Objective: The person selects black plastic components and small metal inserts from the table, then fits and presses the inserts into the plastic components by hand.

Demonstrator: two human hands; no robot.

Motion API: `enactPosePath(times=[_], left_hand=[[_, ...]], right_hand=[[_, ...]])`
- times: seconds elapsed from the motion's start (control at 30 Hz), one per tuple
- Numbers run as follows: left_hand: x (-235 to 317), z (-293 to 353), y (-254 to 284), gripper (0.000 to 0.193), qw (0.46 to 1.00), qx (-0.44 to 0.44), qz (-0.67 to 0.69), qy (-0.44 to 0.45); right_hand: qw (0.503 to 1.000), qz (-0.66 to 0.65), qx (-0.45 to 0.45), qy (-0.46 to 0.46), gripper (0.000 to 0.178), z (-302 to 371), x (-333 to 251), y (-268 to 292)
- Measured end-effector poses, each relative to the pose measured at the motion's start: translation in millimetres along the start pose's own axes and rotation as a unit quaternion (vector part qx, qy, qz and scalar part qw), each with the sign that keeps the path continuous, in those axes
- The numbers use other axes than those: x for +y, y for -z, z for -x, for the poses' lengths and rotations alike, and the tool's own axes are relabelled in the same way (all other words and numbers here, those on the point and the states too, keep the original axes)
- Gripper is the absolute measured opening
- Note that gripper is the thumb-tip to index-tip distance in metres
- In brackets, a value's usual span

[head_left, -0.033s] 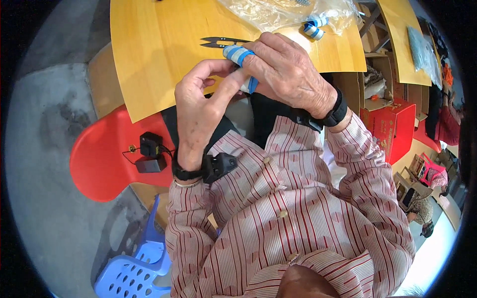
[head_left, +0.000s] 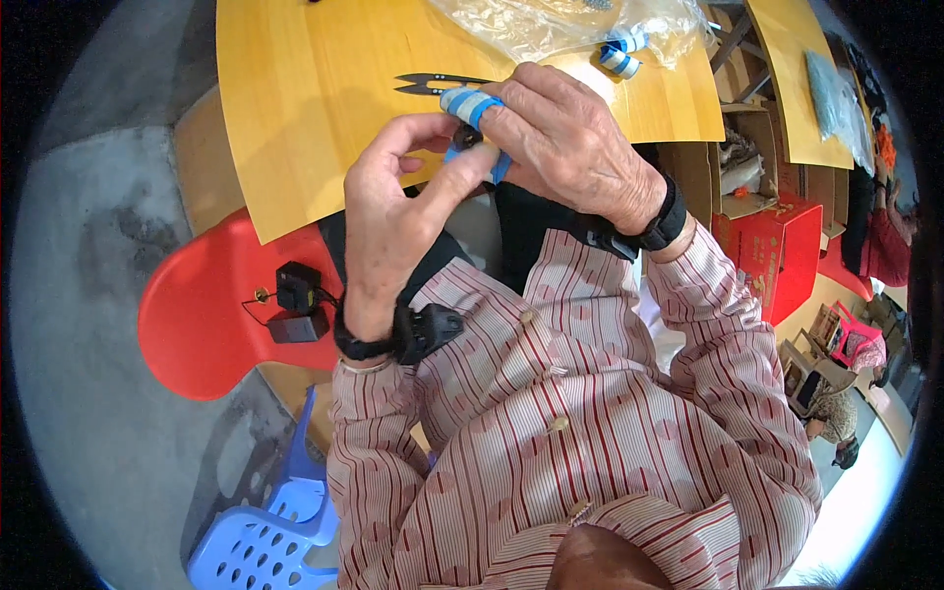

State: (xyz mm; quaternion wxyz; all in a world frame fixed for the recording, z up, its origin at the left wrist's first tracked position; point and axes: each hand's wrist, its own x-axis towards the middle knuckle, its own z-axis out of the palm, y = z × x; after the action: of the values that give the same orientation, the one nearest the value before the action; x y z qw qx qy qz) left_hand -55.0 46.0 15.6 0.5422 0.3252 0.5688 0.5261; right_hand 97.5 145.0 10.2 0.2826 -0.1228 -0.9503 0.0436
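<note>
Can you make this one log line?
left hand: holding blue-white striped piece | right hand: holding it | black snips: on table

Snips (head_left: 421, 84) lie on the table (head_left: 305, 128) beyond the band (head_left: 468, 104) and before the bag (head_left: 536, 28).

Striped strip (head_left: 470, 106), blue & wht, curled round, mid part hidden; upper band just nearer than the blk snips (head_left: 431, 84), R of their tips. Lower blue bit (head_left: 502, 165) shows farther from snips, same side. Sm. dark rounded pc. (head_left: 467, 136) just below upper band, near snips too; details unclear.
</note>
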Motion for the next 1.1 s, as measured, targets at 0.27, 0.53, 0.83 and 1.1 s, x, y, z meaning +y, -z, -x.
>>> enactPosePath(times=[0.27, 0.53, 0.83, 1.1], left_hand=[[7, -11, 6, 0.061, 0.906, -0.057, -0.289, -0.304], [2, -10, 7, 0.060, 0.872, -0.050, -0.325, -0.363], [5, -11, 13, 0.060, 0.819, -0.063, -0.374, -0.430], [1, -13, 12, 0.061, 0.809, -0.070, -0.376, -0.447]], right_hand=[[0.994, -0.099, -0.012, -0.037, 0.038, 2, -2, 2], [0.990, -0.137, -0.018, 0.020, 0.031, 4, 1, 7], [0.990, -0.113, 0.008, 0.079, 0.030, -1, 5, 6], [0.992, -0.107, 0.021, 0.068, 0.030, -2, 7, 2]])
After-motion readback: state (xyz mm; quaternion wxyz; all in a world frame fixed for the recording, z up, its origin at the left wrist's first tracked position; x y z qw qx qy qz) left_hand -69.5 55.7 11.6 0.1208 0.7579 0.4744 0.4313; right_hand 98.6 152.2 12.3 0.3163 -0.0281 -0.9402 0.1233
